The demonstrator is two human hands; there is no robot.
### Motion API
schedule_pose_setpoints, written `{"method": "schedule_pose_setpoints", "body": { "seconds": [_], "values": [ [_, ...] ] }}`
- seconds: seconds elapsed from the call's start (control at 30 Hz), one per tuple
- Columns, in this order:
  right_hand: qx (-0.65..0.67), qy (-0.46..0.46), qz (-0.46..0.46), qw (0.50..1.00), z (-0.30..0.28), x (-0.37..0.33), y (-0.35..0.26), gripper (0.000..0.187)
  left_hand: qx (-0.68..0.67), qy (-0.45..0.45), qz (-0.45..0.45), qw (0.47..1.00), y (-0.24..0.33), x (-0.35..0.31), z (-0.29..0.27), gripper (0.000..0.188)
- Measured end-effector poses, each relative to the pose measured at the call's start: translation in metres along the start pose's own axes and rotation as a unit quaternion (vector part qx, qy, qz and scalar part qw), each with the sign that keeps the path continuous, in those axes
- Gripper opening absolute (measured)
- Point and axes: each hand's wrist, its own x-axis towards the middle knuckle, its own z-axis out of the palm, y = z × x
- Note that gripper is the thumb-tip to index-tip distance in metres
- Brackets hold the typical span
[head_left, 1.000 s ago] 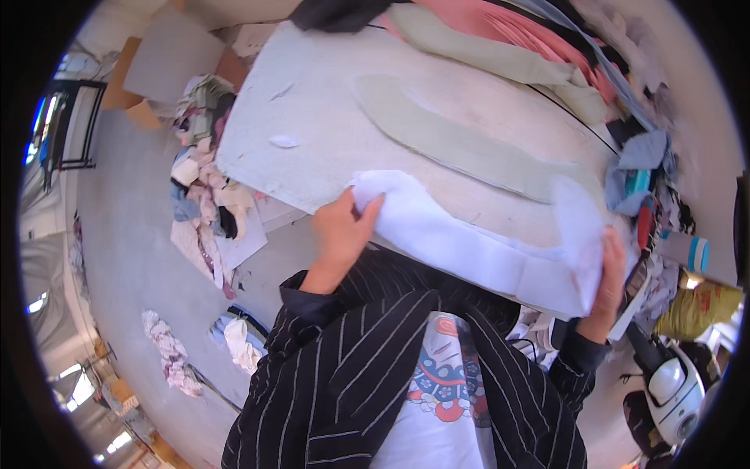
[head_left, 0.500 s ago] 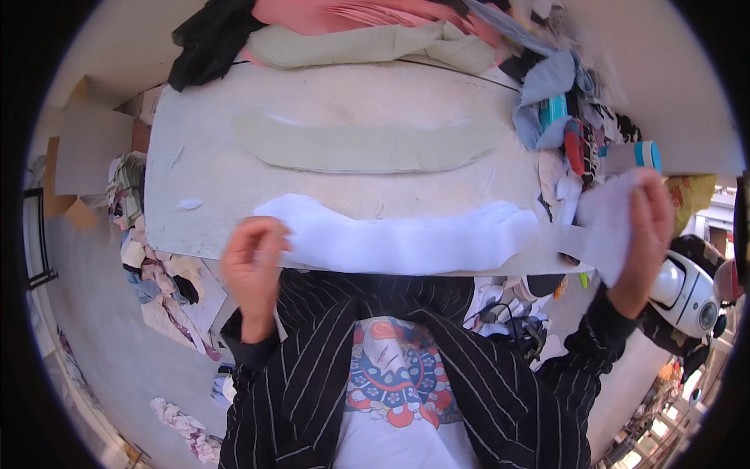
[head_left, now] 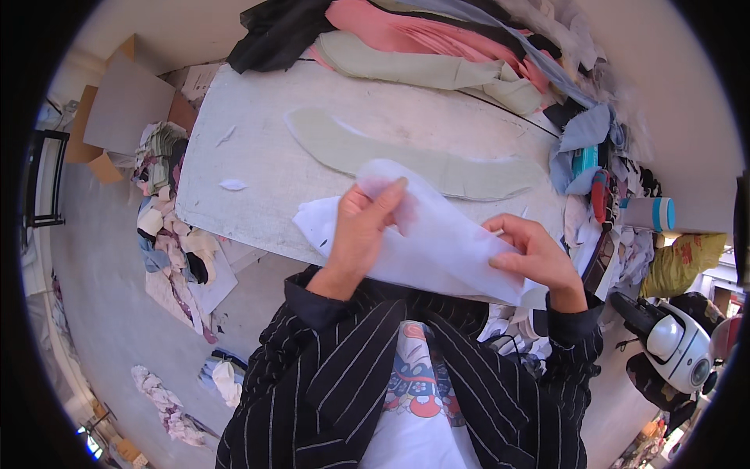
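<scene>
A strip of thin white cloth [head_left: 437,223] is stretched between my hands above the near edge of the table. My left hand [head_left: 361,227] pinches its left end between thumb and fingers, and the fingers show faintly through it. At the other end, my right hand [head_left: 535,252] grips the cloth between thumb and fingers. Beneath lies a stack of white curved pieces [head_left: 316,215], partly hidden by my left hand and the held strip. Farther off, a pale green curved cloth piece [head_left: 414,160] rests flat on the table, with white showing along its upper edge.
Pink fabric [head_left: 406,35] and another pale green piece [head_left: 414,66] lie along the table's far side. Scraps and a blue-white roll [head_left: 648,213] crowd the right. Cloth scraps [head_left: 176,250] and a cardboard box [head_left: 129,102] are left of the table [head_left: 250,164].
My right hand has brought the white strip leftward from the right side to over the stack. My left hand has moved right and taken its other end. The whole view has shifted and tilted.
</scene>
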Motion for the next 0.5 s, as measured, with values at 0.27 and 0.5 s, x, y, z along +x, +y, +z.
{"method": "schedule_pose_setpoints", "body": {
  "seconds": [0.27, 0.5],
  "values": [
    [0.031, 0.058, 0.113, 0.991, -0.068, -0.074, 0.057, 0.043, 0.156, 0.121, 0.045, 0.979, 0.031, 0.026, -0.046, 0.021],
    [-0.037, 0.049, 0.102, 0.993, -0.069, -0.062, 0.055, 0.041, 0.243, 0.132, 0.026, 0.961, 0.048, 0.037, -0.057, 0.027]
  ]
}}
